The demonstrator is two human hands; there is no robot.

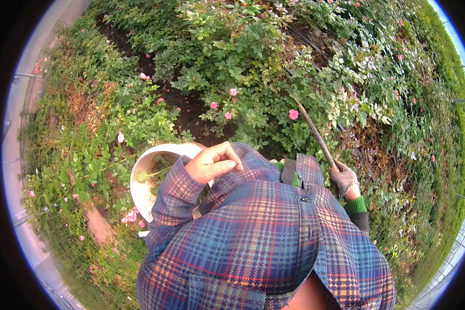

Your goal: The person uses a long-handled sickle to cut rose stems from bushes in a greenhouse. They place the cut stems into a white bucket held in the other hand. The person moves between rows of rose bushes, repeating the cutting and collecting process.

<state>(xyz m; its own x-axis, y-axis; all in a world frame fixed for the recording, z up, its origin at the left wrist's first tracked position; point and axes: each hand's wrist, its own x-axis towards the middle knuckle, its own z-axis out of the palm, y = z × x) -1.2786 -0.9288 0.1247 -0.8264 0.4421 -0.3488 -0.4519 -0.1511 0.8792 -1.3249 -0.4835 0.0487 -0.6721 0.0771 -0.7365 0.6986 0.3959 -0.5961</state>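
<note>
My left hand (214,162) is bare and hangs in front of my body, its fingers loosely curled and the thumb a little apart from them. Nothing shows in its grasp. Close beside the left forearm is a white bucket (140,186), tilted in the view, with green leafy stems (155,172) inside; what supports it is hidden. On the other side my right hand (344,178), in a pale worn glove, is closed around the lower end of a long, slightly curved stick-like tool (314,131). Its tapering far end points into the rose bushes (232,58).
Rose foliage surrounds me, with pink blooms such as a bright rose (293,114) near the tool. Dark soil (193,112) shows between the bushes ahead. Black irrigation tubing (304,38) runs through the right-hand row. Pink roses (131,217) stand below the bucket.
</note>
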